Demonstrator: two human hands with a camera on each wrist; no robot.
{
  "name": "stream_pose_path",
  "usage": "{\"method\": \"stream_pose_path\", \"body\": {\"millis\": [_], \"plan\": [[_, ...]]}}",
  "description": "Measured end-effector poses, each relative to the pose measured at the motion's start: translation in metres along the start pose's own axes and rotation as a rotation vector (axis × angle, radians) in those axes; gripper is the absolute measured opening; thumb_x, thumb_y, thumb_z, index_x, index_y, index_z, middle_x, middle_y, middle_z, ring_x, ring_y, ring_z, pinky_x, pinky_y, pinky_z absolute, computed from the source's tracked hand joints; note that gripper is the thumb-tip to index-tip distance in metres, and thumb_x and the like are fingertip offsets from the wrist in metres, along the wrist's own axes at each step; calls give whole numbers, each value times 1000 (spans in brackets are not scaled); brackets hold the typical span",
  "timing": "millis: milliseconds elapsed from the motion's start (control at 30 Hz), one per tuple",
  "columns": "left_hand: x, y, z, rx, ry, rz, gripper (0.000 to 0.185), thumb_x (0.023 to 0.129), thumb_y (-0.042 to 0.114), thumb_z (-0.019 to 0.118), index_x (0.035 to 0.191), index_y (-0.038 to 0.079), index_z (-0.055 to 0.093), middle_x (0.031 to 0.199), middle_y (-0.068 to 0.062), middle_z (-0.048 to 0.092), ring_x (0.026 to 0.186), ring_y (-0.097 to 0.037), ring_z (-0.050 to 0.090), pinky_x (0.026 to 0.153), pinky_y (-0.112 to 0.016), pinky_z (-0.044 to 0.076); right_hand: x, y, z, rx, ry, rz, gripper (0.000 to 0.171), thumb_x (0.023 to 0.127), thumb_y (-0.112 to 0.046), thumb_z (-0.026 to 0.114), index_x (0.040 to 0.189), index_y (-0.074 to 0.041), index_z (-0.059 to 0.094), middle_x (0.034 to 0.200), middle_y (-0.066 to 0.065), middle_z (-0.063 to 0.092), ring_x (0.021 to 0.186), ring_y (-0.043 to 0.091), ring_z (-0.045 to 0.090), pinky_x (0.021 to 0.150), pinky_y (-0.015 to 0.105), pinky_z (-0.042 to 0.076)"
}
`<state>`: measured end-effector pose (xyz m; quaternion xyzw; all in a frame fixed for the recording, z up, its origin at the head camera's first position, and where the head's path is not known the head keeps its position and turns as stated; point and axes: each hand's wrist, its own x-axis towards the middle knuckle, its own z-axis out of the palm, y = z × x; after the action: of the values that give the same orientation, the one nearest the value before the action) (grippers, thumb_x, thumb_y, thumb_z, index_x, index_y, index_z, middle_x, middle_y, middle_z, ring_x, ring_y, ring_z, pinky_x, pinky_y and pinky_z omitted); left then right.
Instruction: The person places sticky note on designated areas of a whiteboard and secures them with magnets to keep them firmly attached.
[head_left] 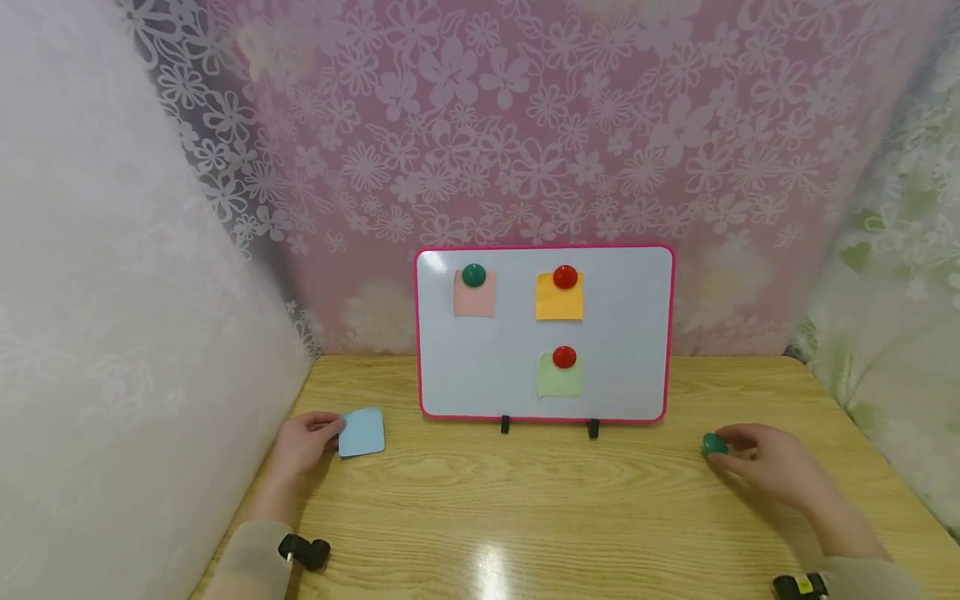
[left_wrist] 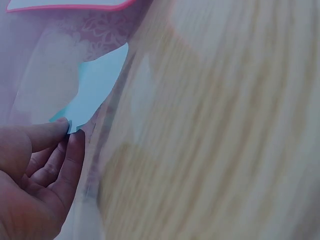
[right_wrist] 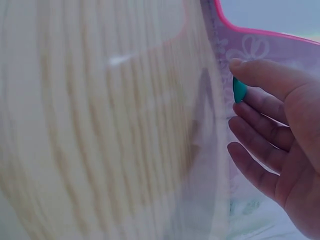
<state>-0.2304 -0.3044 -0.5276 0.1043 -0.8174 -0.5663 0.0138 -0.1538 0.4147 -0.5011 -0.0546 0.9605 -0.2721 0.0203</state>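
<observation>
At the table's left side my left hand [head_left: 306,440] pinches a blue sticky note [head_left: 362,432] by its left edge. The left wrist view shows the thumb and fingertips on one end of the note [left_wrist: 102,80], which bends slightly. On the right, my right hand [head_left: 772,460] holds a round green magnet [head_left: 715,444] between thumb and fingers. In the right wrist view the magnet [right_wrist: 239,90] is seen edge-on, with the other fingers spread loosely below it. Both hands are above the table, apart from the whiteboard [head_left: 480,367].
On the pink-framed board, a green magnet [head_left: 474,275] holds a pink note [head_left: 475,302], and red magnets [head_left: 566,277] hold a yellow note [head_left: 558,305] and a light green note [head_left: 559,383]. Black feet [head_left: 505,425] support it on the wooden table [head_left: 450,508]. Patterned curtains surround the table.
</observation>
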Motion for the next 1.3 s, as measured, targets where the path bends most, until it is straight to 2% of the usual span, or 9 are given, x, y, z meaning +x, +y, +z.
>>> {"method": "stream_pose_path", "body": {"millis": [233,433,700,1067,1300], "plan": [[-1,6,10,-14,-15,13,35,104,15,74,128,-10,69,113,-17,76,86,-12,73,76,-25,61,1,-13,6,20,52,-42,56,98,-41,80,133,2,70,126,22,72,107,41,72,80,45,62],[-4,13,18,-65,-42,27,35,103,14,75,127,-11,69,111,-15,77,86,-12,72,78,-27,61,0,-21,12,44,75,-65,54,97,-41,82,133,-2,71,127,19,73,110,40,71,79,36,62],[-9,20,28,-96,-47,21,32,103,13,74,126,-9,70,109,-14,77,85,-12,73,77,-26,61,-1,-30,17,76,86,-78,52,97,-39,83,133,-3,72,126,17,73,111,40,70,78,32,62],[-17,29,38,-134,-60,40,32,103,12,75,124,-10,69,109,-14,76,88,-15,74,84,-34,63,3,-40,24,99,92,-109,47,96,-33,85,130,-4,73,123,14,75,109,37,70,80,29,60],[-18,32,46,-170,-75,52,27,102,10,76,121,-9,71,107,-15,76,88,-17,74,81,-32,63,9,-46,24,80,92,-124,47,96,-40,83,130,-8,74,123,9,75,112,35,69,83,31,61]]}}
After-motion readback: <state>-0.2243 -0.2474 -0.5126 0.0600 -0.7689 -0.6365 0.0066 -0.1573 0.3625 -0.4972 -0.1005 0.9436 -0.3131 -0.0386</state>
